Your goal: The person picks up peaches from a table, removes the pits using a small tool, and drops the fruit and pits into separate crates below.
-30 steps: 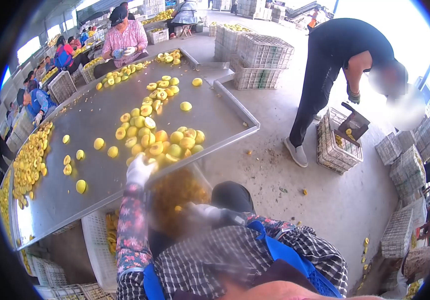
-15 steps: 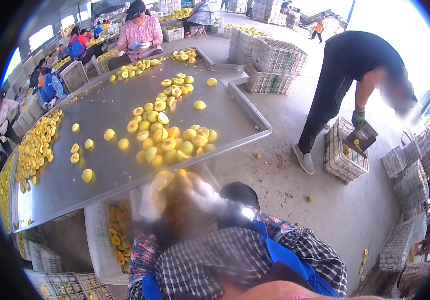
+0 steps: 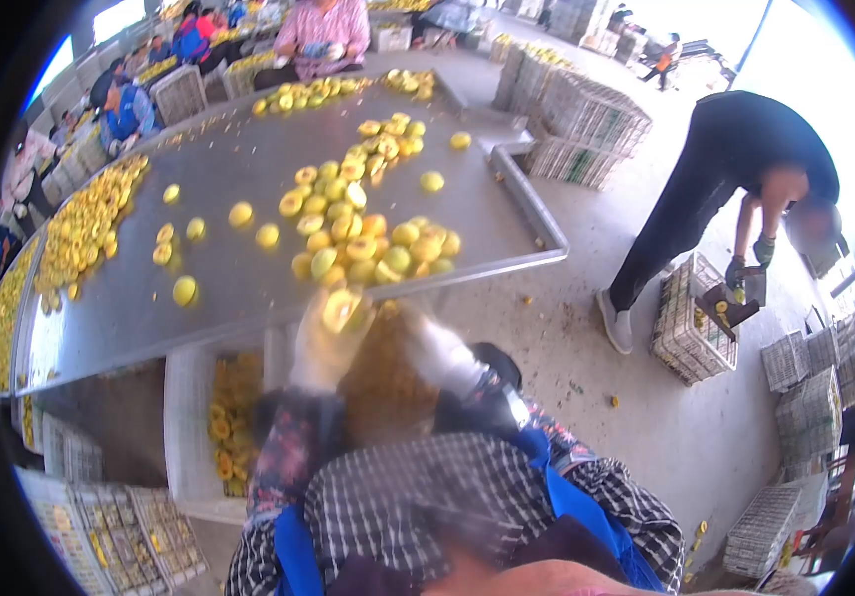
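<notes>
My left hand (image 3: 323,348), in a pale glove, is closed around a cut yellow peach half (image 3: 342,310) at the table's near edge. The cut face points up and looks pale in the middle. My right hand (image 3: 439,348), gloved in white, is a little apart to the right and smeared by motion. Its fingers cannot be made out, and something small and yellow shows near their tips. Just beyond both hands lies a pile of yellow peaches (image 3: 378,243), some whole and some halved, on the metal table (image 3: 249,273). Below the hands is a blurred brownish surface.
Many peach halves (image 3: 90,228) lie along the table's left side. A white crate (image 3: 189,437) with cut fruit stands below its near edge. At right, a person (image 3: 735,179) bends over a crate (image 3: 694,323). Stacked crates (image 3: 581,114) stand behind the table; others sit opposite.
The view has shifted, so the table appears higher and farther right. My hands, close together before, are now apart, with the peach half in the left. The bending person's two hands now meet above the crate.
</notes>
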`<state>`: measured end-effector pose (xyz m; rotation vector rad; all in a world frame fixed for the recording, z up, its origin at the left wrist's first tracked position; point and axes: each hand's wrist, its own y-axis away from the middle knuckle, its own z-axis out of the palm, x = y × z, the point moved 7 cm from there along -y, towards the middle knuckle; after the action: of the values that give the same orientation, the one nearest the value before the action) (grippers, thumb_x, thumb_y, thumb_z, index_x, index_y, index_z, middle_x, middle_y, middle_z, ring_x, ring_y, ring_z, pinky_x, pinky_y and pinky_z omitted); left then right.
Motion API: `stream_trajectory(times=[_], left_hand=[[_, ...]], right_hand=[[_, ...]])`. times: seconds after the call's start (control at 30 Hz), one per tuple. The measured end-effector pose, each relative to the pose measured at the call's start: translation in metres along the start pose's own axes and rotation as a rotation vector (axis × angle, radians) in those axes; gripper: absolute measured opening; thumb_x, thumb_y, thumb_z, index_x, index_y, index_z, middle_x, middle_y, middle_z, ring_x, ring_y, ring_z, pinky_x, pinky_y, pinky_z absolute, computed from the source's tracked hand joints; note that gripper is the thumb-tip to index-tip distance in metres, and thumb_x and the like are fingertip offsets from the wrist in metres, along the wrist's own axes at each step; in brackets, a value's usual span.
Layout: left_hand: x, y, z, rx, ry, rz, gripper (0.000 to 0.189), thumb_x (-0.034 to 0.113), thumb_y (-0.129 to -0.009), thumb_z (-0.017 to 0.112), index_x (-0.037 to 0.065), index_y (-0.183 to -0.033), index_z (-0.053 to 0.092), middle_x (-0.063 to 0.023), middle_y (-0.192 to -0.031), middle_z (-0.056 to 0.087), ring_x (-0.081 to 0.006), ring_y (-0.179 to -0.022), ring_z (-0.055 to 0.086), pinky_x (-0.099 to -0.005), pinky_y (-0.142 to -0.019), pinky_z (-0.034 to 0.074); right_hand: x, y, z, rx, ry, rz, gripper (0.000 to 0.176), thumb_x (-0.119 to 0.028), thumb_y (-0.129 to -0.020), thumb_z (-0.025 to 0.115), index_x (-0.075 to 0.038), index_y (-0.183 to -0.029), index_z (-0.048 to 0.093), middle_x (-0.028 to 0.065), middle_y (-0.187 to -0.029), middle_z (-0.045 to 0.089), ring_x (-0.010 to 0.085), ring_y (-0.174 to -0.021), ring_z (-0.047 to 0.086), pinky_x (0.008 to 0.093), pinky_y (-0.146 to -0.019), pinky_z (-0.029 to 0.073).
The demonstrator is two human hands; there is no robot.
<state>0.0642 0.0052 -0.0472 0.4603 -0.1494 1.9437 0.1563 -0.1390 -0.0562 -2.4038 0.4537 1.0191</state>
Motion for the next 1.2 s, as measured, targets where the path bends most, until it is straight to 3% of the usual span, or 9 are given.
stream_trajectory(times=[0.03,0.23,0.27,0.57,0.67,0.77,0.87,0.97,1.2], left_hand=[[0.000,0.001,0.005,-0.046,-0.013,0.001,0.036,0.036,-0.097,0.053,0.009,-0.119,0.060,-0.0105,-0.117,0.063,-0.0266,-0.106,0.063,-0.0427,-0.095,0.050],[0.005,-0.004,0.001,0.060,0.041,0.042,0.033,0.036,-0.093,0.059,0.010,-0.113,0.060,-0.0117,-0.114,0.063,-0.0317,-0.107,0.060,-0.0466,-0.095,0.048],[0.006,-0.006,-0.002,0.068,0.065,0.055,0.029,0.032,-0.091,0.064,0.010,-0.111,0.059,-0.0128,-0.112,0.063,-0.0337,-0.105,0.060,-0.0479,-0.093,0.048],[-0.013,-0.006,0.009,0.101,0.004,0.134,0.046,0.035,-0.095,0.059,0.002,-0.126,0.049,-0.0136,-0.116,0.058,-0.0258,-0.108,0.057,-0.0395,-0.097,0.048],[-0.015,-0.007,0.006,0.115,-0.047,0.210,0.046,0.035,-0.096,0.058,0.002,-0.127,0.048,-0.0147,-0.117,0.057,-0.0263,-0.108,0.057,-0.0400,-0.096,0.048],[-0.011,-0.005,0.008,0.146,-0.115,0.301,0.041,0.034,-0.096,0.058,0.003,-0.122,0.049,-0.0139,-0.113,0.057,-0.0264,-0.105,0.057,-0.0400,-0.095,0.049],[-0.011,0.002,0.012,0.241,-0.056,0.227,0.034,0.031,-0.097,0.057,0.003,-0.115,0.051,-0.0120,-0.106,0.057,-0.0245,-0.101,0.057,-0.0411,-0.094,0.051],[-0.011,0.002,0.007,0.193,-0.093,0.097,0.030,0.029,-0.097,0.058,0.004,-0.112,0.051,-0.0100,-0.101,0.056,-0.0225,-0.096,0.057,-0.0421,-0.092,0.053],[-0.012,-0.003,-0.010,0.274,-0.130,0.295,0.028,0.027,-0.096,0.060,0.004,-0.110,0.054,-0.0083,-0.103,0.058,-0.0204,-0.097,0.060,-0.0417,-0.091,0.053]], right_hand=[[-0.009,0.001,-0.005,-0.029,-0.024,0.040,0.061,-0.010,-0.087,0.056,-0.006,-0.144,0.035,0.0245,-0.128,0.054,0.0447,-0.135,0.033,0.0432,-0.114,0.028],[-0.008,-0.001,-0.008,-0.061,0.124,0.038,0.058,-0.009,-0.090,0.054,-0.008,-0.144,0.031,0.0232,-0.105,0.064,0.0399,-0.091,0.064,0.0451,-0.076,0.052],[-0.014,-0.002,-0.011,-0.073,0.116,0.125,0.054,-0.008,-0.093,0.052,-0.006,-0.143,0.033,0.0250,-0.116,0.062,0.0393,-0.104,0.063,0.0427,-0.085,0.051],[-0.075,-0.012,-0.004,0.225,0.264,-0.226,0.036,-0.017,-0.093,0.058,-0.005,-0.124,0.047,0.0205,-0.096,0.065,0.0419,-0.084,0.064,0.0445,-0.072,0.054],[-0.070,-0.012,0.008,0.131,0.211,-0.097,0.033,-0.020,-0.093,0.057,-0.003,-0.119,0.047,0.0212,-0.096,0.064,0.0416,-0.080,0.064,0.0448,-0.069,0.054],[-0.067,-0.013,0.015,0.143,0.189,-0.158,0.024,-0.018,-0.091,0.058,-0.003,-0.109,0.051,0.0165,-0.088,0.064,0.0322,-0.072,0.065,0.0397,-0.063,0.053],[-0.052,-0.014,0.024,-0.050,0.158,0.014,0.025,-0.018,-0.091,0.058,-0.003,-0.109,0.048,0.0185,-0.085,0.065,0.0333,-0.070,0.066,0.0415,-0.060,0.053],[-0.066,-0.015,0.017,-0.029,0.303,-0.131,0.025,-0.017,-0.091,0.058,-0.003,-0.107,0.047,0.0189,-0.077,0.064,0.0342,-0.065,0.065,0.0433,-0.057,0.052],[-0.039,-0.013,0.039,-0.040,0.121,-0.070,0.023,-0.017,-0.091,0.056,-0.001,-0.104,0.046,0.0190,-0.071,0.063,0.0355,-0.060,0.064,0.0442,-0.054,0.052]])
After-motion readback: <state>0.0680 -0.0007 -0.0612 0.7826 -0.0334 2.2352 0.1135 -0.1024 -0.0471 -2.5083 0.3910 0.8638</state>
